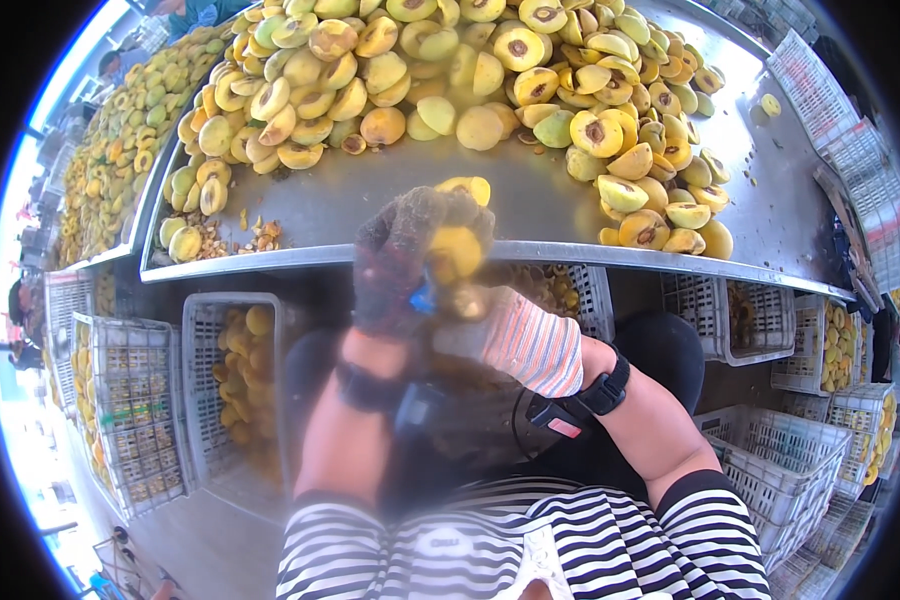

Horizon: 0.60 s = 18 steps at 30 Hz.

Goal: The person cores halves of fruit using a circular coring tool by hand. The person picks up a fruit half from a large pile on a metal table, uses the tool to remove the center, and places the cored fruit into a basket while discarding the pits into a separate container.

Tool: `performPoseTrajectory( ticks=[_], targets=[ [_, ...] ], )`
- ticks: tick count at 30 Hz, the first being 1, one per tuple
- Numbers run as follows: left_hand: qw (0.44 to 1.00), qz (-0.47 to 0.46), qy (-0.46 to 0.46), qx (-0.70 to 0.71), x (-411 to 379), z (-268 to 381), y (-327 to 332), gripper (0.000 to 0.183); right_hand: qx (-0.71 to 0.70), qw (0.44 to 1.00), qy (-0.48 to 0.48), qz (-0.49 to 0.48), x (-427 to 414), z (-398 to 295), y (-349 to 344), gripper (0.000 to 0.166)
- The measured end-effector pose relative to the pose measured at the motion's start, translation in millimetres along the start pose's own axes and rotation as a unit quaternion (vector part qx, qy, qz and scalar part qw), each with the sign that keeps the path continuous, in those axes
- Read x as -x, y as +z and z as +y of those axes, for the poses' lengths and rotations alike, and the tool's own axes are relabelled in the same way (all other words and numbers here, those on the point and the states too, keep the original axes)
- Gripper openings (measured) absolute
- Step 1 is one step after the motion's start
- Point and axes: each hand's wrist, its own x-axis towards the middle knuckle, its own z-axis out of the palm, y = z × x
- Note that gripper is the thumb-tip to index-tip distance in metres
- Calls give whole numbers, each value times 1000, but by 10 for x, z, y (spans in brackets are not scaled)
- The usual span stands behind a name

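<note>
My left hand (397,259), in a dark stained glove, is closed around a yellow peach half (456,251) just over the table's front edge. Another cut yellow piece (471,189) shows at its fingertips. Close below, my right hand (529,337) wears a striped knit glove, its curled fingers blurred against the fruit. A small blue object (422,298) shows between the hands; which hand has it, I cannot tell. What the right fingers hold is too blurred to make out. Beyond the hands, halved peaches (480,127), some with pits, are heaped on the metal table (525,199).
Under the table edge stands a plastic crate (596,300) with fruit pieces. A crate of peach halves (195,375) is at my left, with stacked crates (135,412) beyond. Empty-looking crates (780,457) stand at my right. Pit fragments (266,234) lie near the table's left corner.
</note>
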Motion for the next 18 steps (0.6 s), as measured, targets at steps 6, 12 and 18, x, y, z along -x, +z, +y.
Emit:
performPoseTrajectory(
  ticks=[6, 12, 18],
  targets=[
    [955, 19, -143, 258, 20, 68, 111, 35, 56, 998, -17, -7, -128, 253, -127, 20],
    [817, -44, -234, 524, 16, -53, 106, 45, -196, 971, 113, -74, 129, -56, -70, 18],
    [843, 66, -244, 476, -10, 72, 64, 50, -39, 997, 64, 20, 339, -234, -34, 22]
  ],
)
